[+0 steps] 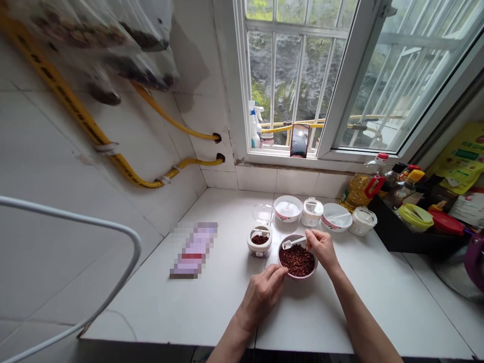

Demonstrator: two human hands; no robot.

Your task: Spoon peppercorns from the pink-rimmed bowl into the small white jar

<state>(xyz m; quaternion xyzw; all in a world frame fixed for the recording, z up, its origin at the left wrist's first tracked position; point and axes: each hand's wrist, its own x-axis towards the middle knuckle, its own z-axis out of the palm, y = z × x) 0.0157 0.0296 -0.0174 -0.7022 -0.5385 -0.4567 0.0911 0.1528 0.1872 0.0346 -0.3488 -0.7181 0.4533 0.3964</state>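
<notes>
Spoon [288, 244]: white, positioned with its head above the far left part of the bowl [301, 277], which contains dark red dried spice [298, 263] and stands on the table [227, 307]. The fingers of the right hand [322, 249] are clamped on the spoon handle. The fingers of the left hand [264, 288] lie close together at the near left rim; whether they grip it cannot be told. Step in hand, as judged: spooning at the bowl. The next move calls for a steady bowl and a level spoon, to limit spillage. An open jar [259, 248], partly filled with similar spice, stands just left of the bowl. Behind are 2 floral bowls, the left 1 [288, 218] holding white matter, and 2 pale containers, 1 [312, 220] between the bowls. The table surface is white and jointed. At the right, an oil bottle [358, 190] stands beside a black box [403, 241]. A phone [300, 140] leans at the barred window; a yellow pipe [71, 103] crosses the tiled left wall.
</notes>
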